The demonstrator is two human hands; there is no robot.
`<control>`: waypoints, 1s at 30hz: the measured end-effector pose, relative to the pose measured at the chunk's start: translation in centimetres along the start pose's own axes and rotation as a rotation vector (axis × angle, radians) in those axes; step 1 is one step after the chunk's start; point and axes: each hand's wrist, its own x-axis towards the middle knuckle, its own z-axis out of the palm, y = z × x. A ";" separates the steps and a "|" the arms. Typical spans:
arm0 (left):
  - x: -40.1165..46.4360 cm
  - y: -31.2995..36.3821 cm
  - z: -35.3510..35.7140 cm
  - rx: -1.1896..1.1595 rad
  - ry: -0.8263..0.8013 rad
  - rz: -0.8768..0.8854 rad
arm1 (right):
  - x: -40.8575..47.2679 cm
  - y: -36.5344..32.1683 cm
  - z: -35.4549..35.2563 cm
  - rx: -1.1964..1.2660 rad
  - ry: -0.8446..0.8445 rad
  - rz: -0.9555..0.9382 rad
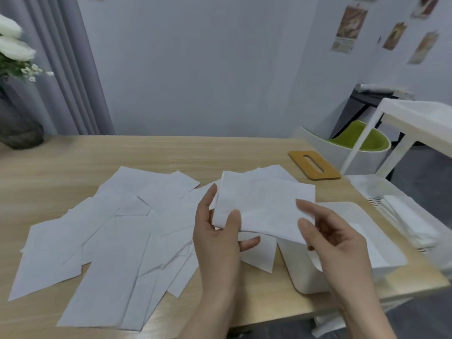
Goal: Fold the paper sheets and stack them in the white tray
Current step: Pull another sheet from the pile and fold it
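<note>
One folded sheet [264, 206] is pinched by both hands, left hand [217, 231] and right hand [335, 241]; a few are stacked in the white tray [401, 216]; loads of loose sheets [117, 231] are left unfolded on the tabletop [171, 150].

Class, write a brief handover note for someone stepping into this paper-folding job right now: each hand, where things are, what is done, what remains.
Left hand: grips the left edge of the held sheet, thumb on top.
Right hand: pinches the sheet's right corner with its fingers.
The sheet is lifted above the table, bent but not yet creased flat.
Loose sheets lie spread and overlapping on the table, to the left.
White tray sits at the right edge, with some folded paper already inside.
Left: finish this fold, stack it, then do the remaining sheets.
</note>
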 end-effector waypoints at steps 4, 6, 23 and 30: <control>-0.6 -2.0 0.7 0.302 -0.137 0.118 | 1.1 0.4 -3.5 -0.089 0.056 -0.018; -0.6 -2.6 1.1 0.410 -0.224 0.141 | 1.7 0.9 -5.1 -0.132 0.067 -0.001; -0.5 -7.7 4.6 0.982 -0.444 0.694 | 2.8 4.9 -11.1 -0.788 0.244 -0.093; -0.3 -7.2 4.6 1.117 -0.505 0.735 | 2.8 5.7 -11.7 -0.905 0.220 -0.100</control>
